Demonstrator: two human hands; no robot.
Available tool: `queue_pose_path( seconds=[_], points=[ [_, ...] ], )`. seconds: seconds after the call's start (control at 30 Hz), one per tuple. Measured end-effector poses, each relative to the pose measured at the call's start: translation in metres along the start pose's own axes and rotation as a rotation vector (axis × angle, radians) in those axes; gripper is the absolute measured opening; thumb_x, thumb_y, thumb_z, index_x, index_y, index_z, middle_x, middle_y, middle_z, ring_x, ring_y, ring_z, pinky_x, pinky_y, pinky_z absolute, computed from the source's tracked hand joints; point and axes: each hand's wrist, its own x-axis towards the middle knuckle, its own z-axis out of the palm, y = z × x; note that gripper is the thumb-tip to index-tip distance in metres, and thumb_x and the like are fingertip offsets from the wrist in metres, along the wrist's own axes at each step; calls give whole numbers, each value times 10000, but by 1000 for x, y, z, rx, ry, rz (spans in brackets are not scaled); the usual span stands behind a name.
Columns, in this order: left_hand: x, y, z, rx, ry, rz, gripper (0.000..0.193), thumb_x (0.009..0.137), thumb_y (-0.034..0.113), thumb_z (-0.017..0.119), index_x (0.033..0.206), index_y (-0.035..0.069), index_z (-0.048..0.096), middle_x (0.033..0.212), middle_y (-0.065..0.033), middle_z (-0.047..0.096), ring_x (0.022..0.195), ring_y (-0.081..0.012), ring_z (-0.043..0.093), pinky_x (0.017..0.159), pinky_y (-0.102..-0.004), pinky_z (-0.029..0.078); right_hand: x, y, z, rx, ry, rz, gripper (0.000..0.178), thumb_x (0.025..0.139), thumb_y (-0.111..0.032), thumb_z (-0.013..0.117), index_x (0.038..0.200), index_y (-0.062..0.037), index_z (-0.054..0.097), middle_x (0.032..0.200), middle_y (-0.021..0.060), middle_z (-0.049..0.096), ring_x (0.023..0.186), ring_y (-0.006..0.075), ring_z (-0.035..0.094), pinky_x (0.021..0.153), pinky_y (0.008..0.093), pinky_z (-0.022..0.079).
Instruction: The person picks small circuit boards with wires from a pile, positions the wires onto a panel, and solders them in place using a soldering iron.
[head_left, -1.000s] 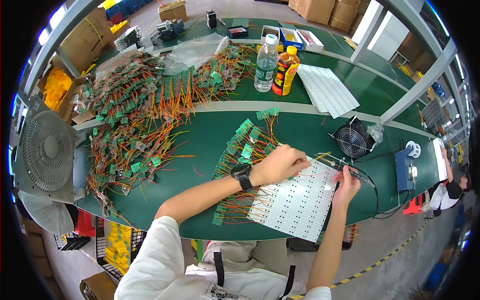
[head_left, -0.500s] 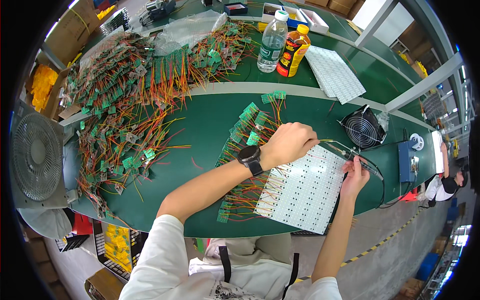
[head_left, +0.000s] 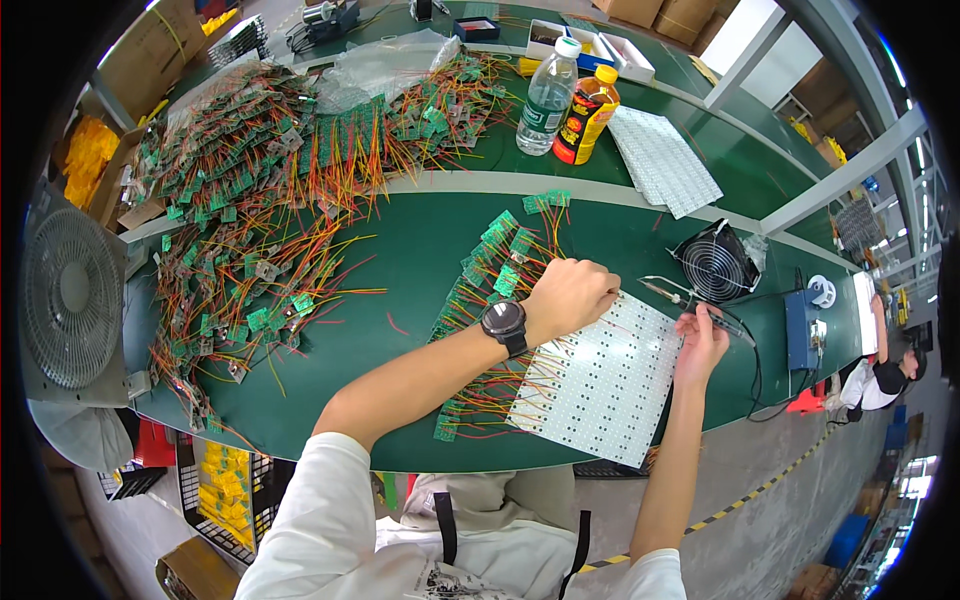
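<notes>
Down by my left side there's a black crate loaded with yellow packets, and right in front of me a dotted white sheet sits at an angle near the edge of my green counter. My hands are apart: the left hand, black watch on the wrist, is curled over the sheet's upper left part, and honestly I can't tell if the fingers are pinching anything. The right hand is just past the sheet's right edge, gripping a soldering iron with its tip end pointing left. A row of little green circuit boards runs along the sheet's left side, red and yellow wires reaching onto it. Off to the right there's a blue box with a white spool by it, and a small black fan stands beyond the iron. Over on the left it's a massive heap of wired boards. Further back are a clear bottle and a yellow-capped bottle side by side, then more white sheets stacked to their right, and small open boxes behind.
</notes>
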Motion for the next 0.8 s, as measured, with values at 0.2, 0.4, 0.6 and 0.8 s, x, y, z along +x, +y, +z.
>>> queue_pose_path(
  seconds=[0.2, 0.4, 0.6, 0.8],
  points=[
    [-1, -3, 0, -52, 8, -3, 122, 841, 176, 660, 826, 77, 729, 801, -96, 702, 735, -310, 681, 636, -410, 541, 1, 6, -7, -46, -67, 55, 161, 933, -96, 656, 1017, 40, 637, 727, 104, 661, 588, 174, 617, 546, 274, 464],
    [1, -4, -1, -46, 8, -44, 115, 836, 160, 650, 829, 71, 723, 797, -118, 708, 719, -322, 681, 631, -419, 544, -1, 8, -9, -61, -125, 20, 176, 926, -94, 665, 1021, 52, 636, 734, 121, 668, 587, 182, 624, 540, 278, 467],
    [2, -3, 1, -45, 11, -47, 112, 836, 153, 645, 835, 66, 716, 787, -115, 705, 710, -327, 678, 622, -421, 539, -1, 9, -13, -75, -116, 36, 196, 913, -91, 677, 1031, 60, 638, 716, 128, 666, 560, 188, 625, 527, 281, 470],
    [1, -3, 1, -31, 31, -48, 109, 837, 149, 642, 835, 63, 710, 777, -111, 700, 699, -326, 673, 608, -420, 531, -1, 9, -11, -96, -128, 34, 197, 910, -84, 671, 1034, 63, 633, 710, 131, 667, 558, 184, 624, 523, 274, 469]
  ],
)
